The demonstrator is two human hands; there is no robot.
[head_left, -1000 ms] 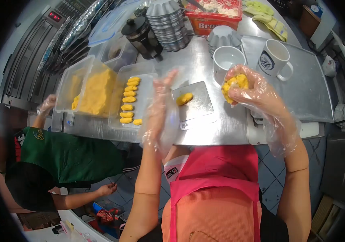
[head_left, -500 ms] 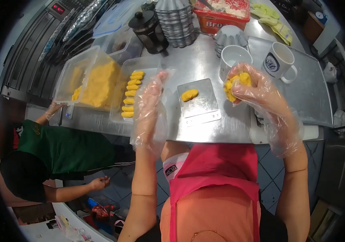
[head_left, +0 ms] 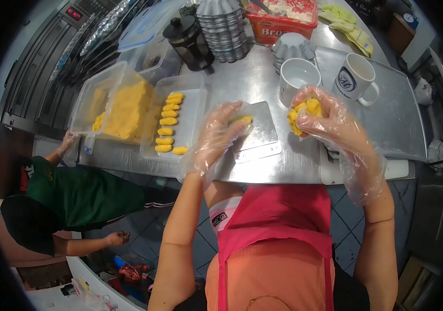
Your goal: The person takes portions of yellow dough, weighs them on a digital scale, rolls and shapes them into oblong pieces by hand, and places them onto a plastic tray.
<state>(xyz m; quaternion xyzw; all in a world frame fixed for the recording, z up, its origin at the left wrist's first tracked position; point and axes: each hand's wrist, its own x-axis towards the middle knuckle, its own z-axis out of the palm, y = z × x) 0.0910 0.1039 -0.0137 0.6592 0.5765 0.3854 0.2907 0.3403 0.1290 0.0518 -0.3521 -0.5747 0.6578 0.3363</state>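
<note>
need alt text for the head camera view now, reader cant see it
Plastic-gloved left hand at a small yellow piece on a metal scale, right hand holding a larger yellow lump. To the left, a clear tray holds shaped yellow pieces beside a container of yellow dough; a co-worker in green stands nearby.

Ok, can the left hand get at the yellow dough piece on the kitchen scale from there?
Very likely yes: the left hand is right at the yellow dough piece, partly hiding it, and nothing on the kitchen scale seems to block the way.
</note>
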